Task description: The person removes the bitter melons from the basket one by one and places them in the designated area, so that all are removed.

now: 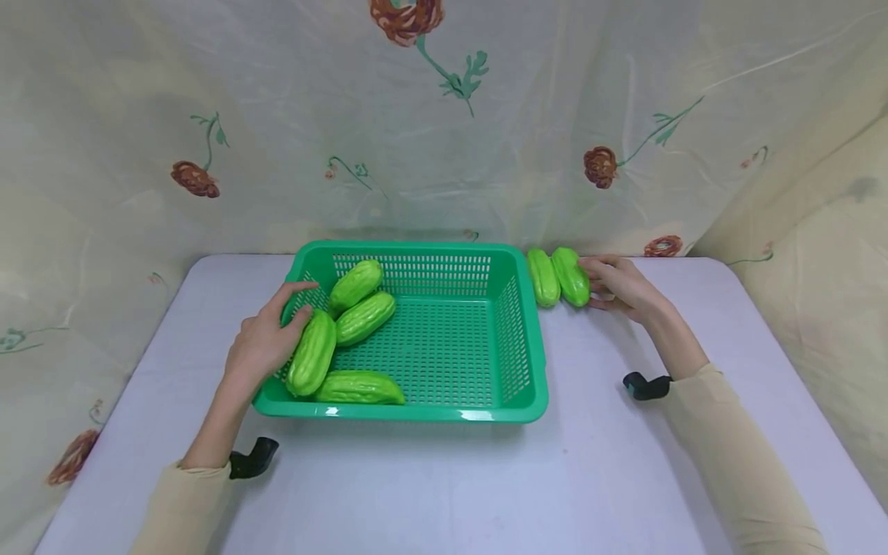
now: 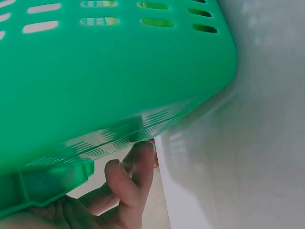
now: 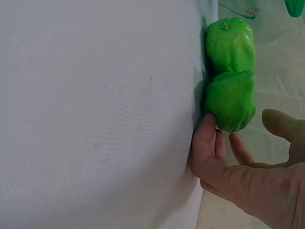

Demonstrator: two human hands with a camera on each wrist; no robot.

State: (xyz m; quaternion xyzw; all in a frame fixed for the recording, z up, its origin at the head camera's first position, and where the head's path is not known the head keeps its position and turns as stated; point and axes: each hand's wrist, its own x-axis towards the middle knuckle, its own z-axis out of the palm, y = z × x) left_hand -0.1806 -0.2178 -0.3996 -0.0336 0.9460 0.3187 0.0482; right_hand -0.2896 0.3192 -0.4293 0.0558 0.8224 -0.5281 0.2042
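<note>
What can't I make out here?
Head view: left end of the frontmost ridged gourd, hidden by the gourd beside the left grip.
Head view: rest of the right sleeve, cut off by the bottom edge.
Left wrist view: gourds' shapes, hidden behind the plastic basket.
Right wrist view: identity of the green piece, cut off at top right.

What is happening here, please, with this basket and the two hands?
A person is handling green vegetables. Four lie in the green basket, with the left hand at its left rim. The right hand touches the outer vegetable of two lying side by side on the table, right of the basket.
</note>
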